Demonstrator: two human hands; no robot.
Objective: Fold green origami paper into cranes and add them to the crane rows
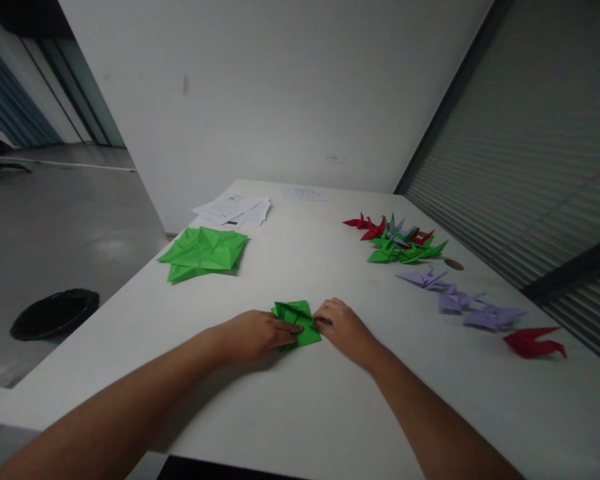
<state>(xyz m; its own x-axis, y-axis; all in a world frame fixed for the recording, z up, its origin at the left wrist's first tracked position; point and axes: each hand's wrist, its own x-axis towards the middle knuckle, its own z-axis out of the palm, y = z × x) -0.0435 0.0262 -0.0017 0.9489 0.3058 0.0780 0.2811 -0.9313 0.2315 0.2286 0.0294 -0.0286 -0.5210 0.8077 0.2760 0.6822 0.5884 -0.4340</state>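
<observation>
A small folded square of green origami paper (306,335) lies on the white table in front of me, with a raised flap along its upper part. From the left, my left hand (257,335) holds it, the fingertips pressed onto its middle. My right hand (341,328) has its fingers curled together in a pinch at the paper's right edge. Whatever part of the edge sits between those fingertips is hidden.
Creased green sheets (205,250) lie at the left, before some printed papers (233,209). Several folded paper cranes (400,243) in red, green and purple are heaped at the back right. Purple cranes (493,317) and a red crane (533,342) line the right side. A black bin (55,317) stands on the floor.
</observation>
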